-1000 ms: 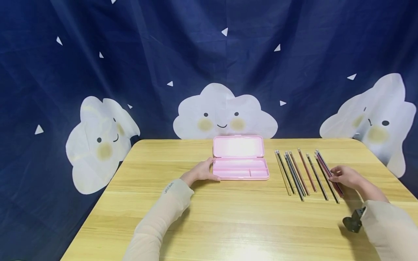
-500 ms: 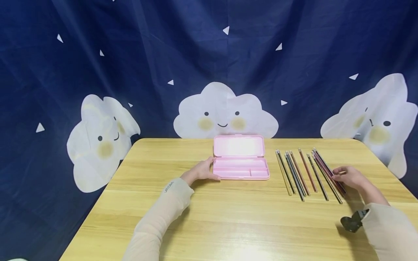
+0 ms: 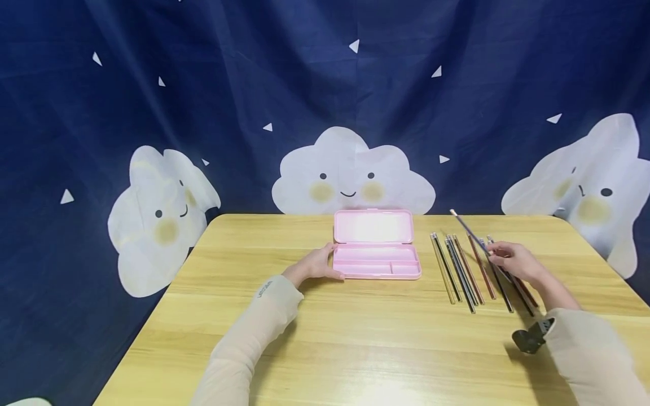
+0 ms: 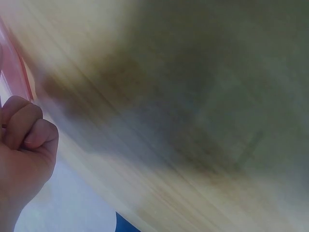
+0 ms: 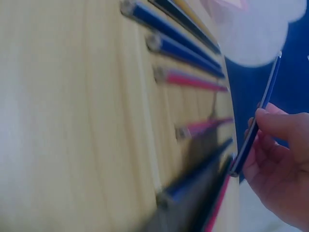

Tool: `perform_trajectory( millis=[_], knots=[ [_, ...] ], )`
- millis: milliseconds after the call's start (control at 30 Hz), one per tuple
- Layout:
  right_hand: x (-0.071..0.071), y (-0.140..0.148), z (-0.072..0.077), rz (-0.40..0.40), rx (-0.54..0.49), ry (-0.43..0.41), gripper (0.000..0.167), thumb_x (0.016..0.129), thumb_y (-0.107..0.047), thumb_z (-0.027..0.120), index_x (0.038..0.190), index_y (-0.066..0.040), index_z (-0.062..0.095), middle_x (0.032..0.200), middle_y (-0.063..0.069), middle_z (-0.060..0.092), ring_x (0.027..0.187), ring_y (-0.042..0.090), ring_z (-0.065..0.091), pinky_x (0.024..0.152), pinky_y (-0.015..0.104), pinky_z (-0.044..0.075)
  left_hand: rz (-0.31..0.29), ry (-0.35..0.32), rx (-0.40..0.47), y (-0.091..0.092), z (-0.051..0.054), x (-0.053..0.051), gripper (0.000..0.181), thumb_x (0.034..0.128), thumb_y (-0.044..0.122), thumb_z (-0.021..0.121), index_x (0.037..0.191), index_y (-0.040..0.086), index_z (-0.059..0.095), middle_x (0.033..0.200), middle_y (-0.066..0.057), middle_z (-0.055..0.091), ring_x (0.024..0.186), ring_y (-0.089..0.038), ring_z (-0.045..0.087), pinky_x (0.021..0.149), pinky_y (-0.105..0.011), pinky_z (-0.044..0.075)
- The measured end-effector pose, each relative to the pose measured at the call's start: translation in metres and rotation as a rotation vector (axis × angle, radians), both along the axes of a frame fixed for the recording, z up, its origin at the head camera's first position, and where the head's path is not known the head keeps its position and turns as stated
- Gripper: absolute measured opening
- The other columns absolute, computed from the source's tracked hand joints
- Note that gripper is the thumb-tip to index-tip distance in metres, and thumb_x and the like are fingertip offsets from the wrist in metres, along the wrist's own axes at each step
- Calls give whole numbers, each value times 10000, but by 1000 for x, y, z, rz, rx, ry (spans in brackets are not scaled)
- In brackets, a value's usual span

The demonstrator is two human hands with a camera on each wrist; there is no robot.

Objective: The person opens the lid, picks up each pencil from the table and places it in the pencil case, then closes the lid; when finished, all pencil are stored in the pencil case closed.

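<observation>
An opened pink pencil case (image 3: 361, 255), its lid tipped back, sits near the table's far edge with bare compartments. My left hand (image 3: 316, 265) holds its left end, thumb at the front corner; in the left wrist view the fingers (image 4: 24, 118) are curled beside the pink edge. My right hand (image 3: 515, 264) pinches a blue pencil (image 3: 468, 230) between thumb and fingers, raised and tilted over the other pencils. The right wrist view shows that raised pencil (image 5: 271, 77) in the grip. Below lie several loose pencils (image 3: 464, 273) in dark, red and yellowish colours, partly hidden by the hand.
The wooden table (image 3: 386, 344) spreads in front of both arms. Behind it hangs a dark blue curtain (image 3: 233, 84) with white smiling clouds. A small black device (image 3: 528, 339) hangs at the right wrist, above the tabletop.
My right hand has lifted the blue pencil from the rightmost pencils and moved left and up with it. The left hand stays at the pencil case.
</observation>
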State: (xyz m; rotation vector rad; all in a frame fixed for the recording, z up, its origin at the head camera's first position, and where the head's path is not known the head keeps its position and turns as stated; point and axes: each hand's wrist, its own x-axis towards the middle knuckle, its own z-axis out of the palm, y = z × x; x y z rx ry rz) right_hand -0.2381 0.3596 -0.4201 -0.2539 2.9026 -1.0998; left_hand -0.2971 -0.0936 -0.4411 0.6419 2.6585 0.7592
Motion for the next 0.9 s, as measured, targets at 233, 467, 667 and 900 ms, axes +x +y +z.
perform_trajectory(
  millis=[233,467,667,900],
  knots=[
    [-17,-37,0,60,19,124,258,869,-13,567,1081,133,579,929,272,609,744,131,548,591,249,457,-1,2,8,2,0,-3,912,686,360,788,1401,66,303,1370,-173,423,1255,-266,401,1052,-360,314],
    [-31,-76,-4,162,21,179,208,844,8,596,1026,100,636,932,236,640,747,140,543,620,249,456,-8,-17,24,5,-1,-4,911,683,359,792,1403,81,308,1386,-153,410,1270,-258,385,1059,-355,303],
    [-44,-113,-9,318,75,278,160,778,76,622,929,79,675,785,123,644,676,119,522,608,260,462,3,-14,21,2,-2,-4,913,683,358,792,1405,80,307,1394,-150,401,1273,-255,381,1061,-358,300],
    [-47,-148,-10,423,195,336,128,770,93,618,847,25,694,806,120,657,764,274,609,718,398,506,0,-11,3,0,0,-2,905,689,349,789,1397,55,307,1391,-151,406,1267,-258,388,1061,-353,299]
  ],
)
